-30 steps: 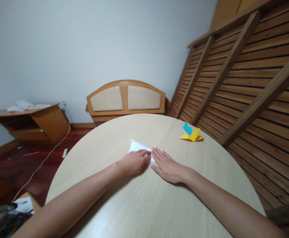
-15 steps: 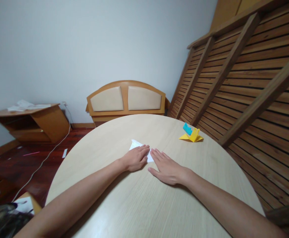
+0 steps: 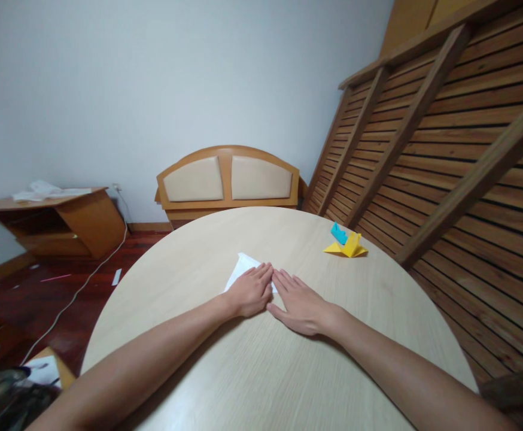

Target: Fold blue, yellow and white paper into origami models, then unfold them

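Flat now on the counter (image 3: 261, 371) — round top, pale wood-grain laminate, smooth and matte. Left hand (image 3: 249, 291) palm-down, fingers straight and close together, pressing on the white paper (image 3: 240, 270). Right hand (image 3: 298, 301) likewise palm-down and open, fingers long and slightly fanned, just beside the left, fingertips at the paper's right edge. Neither hand pinching or gripping. White paper thin and creased, folded to a pointed, angular shape, mostly hidden under the left hand, lying near the counter's middle. Farther right, near the rim — a yellow folded paper shape (image 3: 347, 246) with sharp wing-like corners, a small blue paper piece (image 3: 338, 233) touching it. Beyond the counter, a curved wooden headboard (image 3: 228, 178) with two padded beige panels; slatted wooden frame (image 3: 445, 131) leaning at right.
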`<state>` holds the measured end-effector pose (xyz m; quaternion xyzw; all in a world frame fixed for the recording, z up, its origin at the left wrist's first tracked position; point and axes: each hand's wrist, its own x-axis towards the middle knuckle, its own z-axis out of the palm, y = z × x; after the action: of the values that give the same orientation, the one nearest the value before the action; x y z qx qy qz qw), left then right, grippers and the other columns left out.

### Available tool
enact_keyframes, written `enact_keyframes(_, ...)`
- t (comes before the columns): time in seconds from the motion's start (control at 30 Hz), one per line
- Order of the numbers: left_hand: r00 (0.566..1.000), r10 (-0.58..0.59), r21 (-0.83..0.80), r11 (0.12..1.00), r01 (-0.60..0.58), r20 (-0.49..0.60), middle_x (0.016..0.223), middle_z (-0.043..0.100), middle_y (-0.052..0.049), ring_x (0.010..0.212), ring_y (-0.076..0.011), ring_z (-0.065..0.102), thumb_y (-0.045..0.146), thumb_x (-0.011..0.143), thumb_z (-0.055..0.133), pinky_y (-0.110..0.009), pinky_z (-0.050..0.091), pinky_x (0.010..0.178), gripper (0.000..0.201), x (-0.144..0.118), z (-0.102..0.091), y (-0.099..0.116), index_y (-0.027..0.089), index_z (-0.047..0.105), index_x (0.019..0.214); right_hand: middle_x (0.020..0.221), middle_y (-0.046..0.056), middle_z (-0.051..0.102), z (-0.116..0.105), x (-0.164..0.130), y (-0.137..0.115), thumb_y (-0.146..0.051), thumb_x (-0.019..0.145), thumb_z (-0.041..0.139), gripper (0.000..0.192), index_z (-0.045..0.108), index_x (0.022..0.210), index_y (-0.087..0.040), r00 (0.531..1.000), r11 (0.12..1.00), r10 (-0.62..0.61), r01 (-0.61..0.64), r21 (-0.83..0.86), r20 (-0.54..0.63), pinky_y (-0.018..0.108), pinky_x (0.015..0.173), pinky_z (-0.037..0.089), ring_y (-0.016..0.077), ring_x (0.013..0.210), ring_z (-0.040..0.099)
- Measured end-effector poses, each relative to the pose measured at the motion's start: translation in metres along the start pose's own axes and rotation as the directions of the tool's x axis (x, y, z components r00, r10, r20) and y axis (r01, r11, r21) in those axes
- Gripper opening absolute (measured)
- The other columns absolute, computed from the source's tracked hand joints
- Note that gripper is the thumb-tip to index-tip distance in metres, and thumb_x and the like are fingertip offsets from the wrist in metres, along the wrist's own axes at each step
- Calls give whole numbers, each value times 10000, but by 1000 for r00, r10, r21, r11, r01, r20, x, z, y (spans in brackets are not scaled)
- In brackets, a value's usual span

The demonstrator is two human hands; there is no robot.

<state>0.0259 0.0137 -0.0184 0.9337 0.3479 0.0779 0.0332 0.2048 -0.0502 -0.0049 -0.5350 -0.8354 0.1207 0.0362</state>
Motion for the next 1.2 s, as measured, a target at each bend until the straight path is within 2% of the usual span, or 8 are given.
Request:
enact_keyframes(0.17, 993, -4, -93, 996, 15, 116, 1622, 184, -162, 1514, -258, 131, 356, 1018, 250, -421, 162, 1227, 598, 0, 4, -4, 64, 244, 1539, 1606, 202, 229, -2, 1, 2, -604, 939, 364, 840, 295, 1533, -14, 998, 999, -16, 14, -43, -54, 500, 1216, 173, 342, 1497, 189)
enact_keyframes(0.43, 995, -67, -106, 992, 75, 79, 1603, 205, -216, 1509, -278, 152, 419, 977, 358, -436, 176, 1226, 670, -2, 0, 1, 22, 277, 1510, 1527, 199, 421, -13, 7, 15, -528, 906, 480, 746, 442, 1463, -32, 978, 982, -162, 147, -115, -130, 493, 1199, 224, 345, 1464, 286)
enact_keyframes(0.6, 992, -78, -85, 993, 86, 103, 1604, 171, -237, 1510, -291, 134, 451, 980, 332, -446, 174, 1223, 702, -2, -1, 1, -1, 247, 1510, 1530, 207, 414, -18, 15, 23, -513, 892, 513, 737, 455, 1443, -27, 970, 975, -219, 212, -71, -105, 450, 1181, 277, 335, 1449, 324)
enact_keyframes(0.73, 992, -74, -74, 994, 81, 101, 1614, 172, -208, 1514, -274, 124, 484, 991, 299, -427, 159, 1224, 694, -2, 0, -2, 41, 239, 1522, 1452, 188, 524, -32, 13, 27, -512, 850, 583, 664, 566, 1357, -85, 970, 972, -230, 225, -70, -75, 490, 1157, 294, 367, 1419, 366)
enact_keyframes(0.9, 986, -88, -81, 992, 100, 142, 1621, 146, -201, 1517, -274, 101, 494, 1001, 265, -409, 143, 1224, 703, -2, -2, -3, 36, 221, 1532, 1330, 136, 643, -51, -6, 33, -502, 835, 614, 533, 669, 1251, -174, 980, 973, -200, 201, -117, 18, 498, 1107, 337, 384, 1363, 444)
enact_keyframes(1.0, 984, -90, -86, 991, 104, 152, 1622, 131, -206, 1519, -274, 87, 461, 1011, 239, -410, 126, 1228, 692, -1, -2, -4, 9, 204, 1535, 1205, 164, 704, -60, -17, 31, -499, 836, 616, 444, 737, 1112, -174, 988, 970, -148, 154, -188, 46, 470, 1037, 395, 381, 1289, 525)
enact_keyframes(1.1, 984, -87, -82, 992, 101, 154, 1625, 120, -198, 1519, -266, 85, 442, 1016, 218, -412, 119, 1229, 677, -1, 1, -5, 15, 189, 1540, 984, 181, 750, -66, -24, 22, -488, 848, 597, 385, 777, 926, -156, 998, 956, -35, 51, -290, 61, 413, 865, 480, 359, 1049, 671)
enact_keyframes(1.2, 987, -87, -73, 993, 98, 138, 1626, 124, -187, 1519, -259, 94, 452, 1017, 210, -409, 131, 1226, 666, -1, 4, -7, 45, 193, 1543, 875, 185, 753, -67, -27, 10, -444, 862, 589, 366, 781, 848, -133, 994, 928, 96, -70, -366, 53, 384, 729, 495, 339, 855, 714)
